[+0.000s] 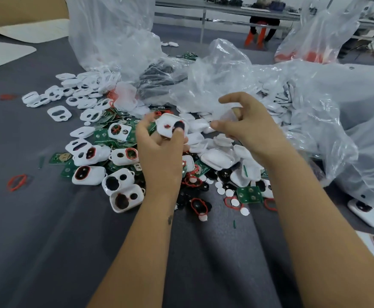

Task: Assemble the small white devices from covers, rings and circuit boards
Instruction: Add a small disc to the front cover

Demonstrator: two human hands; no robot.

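Here the left hand (159, 156) is gripping a white cover (172, 128) above the middle of the grey table (37, 230), its fingers curling round the edges and its thumb pressing on the dark oval opening. The cover is lying with its long axis running from the left hand toward the right hand (246, 127), tilted up at the far end, so its free end is pointing at the right hand just beside it. The right hand is hovering with fingers loosely curled and the forefinger raised; whether it is pinching a small part I cannot tell, since the pale plastic behind it is blurring the fingertips. Judging from this, the next piece is likely coming in from the right. Below the hands, green circuit boards (249, 195), red rings (16, 182), white discs (229, 193) and finished devices (89, 174) are lying heaped together, and crumpled clear bags (303, 90) are crowding the far and right edges, right behind the right hand, where they may be getting in its way
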